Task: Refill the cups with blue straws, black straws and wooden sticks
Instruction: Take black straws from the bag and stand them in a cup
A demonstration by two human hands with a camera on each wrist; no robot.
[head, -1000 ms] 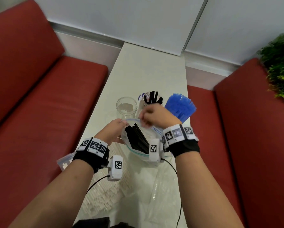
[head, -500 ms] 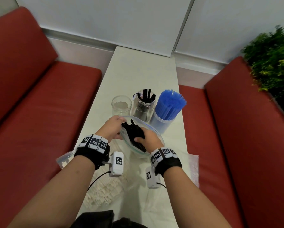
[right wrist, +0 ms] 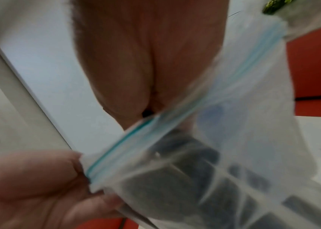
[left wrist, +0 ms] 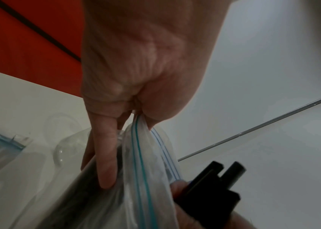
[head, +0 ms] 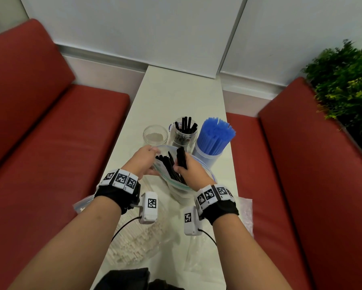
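Note:
A clear zip bag [head: 177,186] of black straws [head: 168,166] stands open near the middle of the white table [head: 176,97]. My left hand [head: 145,159] pinches the bag's left rim [left wrist: 136,124]. My right hand [head: 186,168] is in the bag's mouth and grips a small bundle of black straws [head: 181,156] that points upward; the bundle also shows as black straws [left wrist: 216,184] in the left wrist view. Behind the bag stand three clear cups: an empty cup [head: 155,136], a cup with black straws [head: 183,132] and a cup full of blue straws [head: 215,139]. The right wrist view is blurred and shows the bag [right wrist: 204,155].
A bag of wooden sticks [head: 134,241] lies on the near left of the table under my left forearm. An empty clear plastic bag [head: 205,254] lies at the near right. Red benches [head: 50,132] flank the narrow table, a white wall ends it, and a green plant [head: 343,80] stands at the right.
My right hand came back from the black straw cup, dipped into the bag and now lifts a bundle of black straws. My left hand kept hold of the bag's rim.

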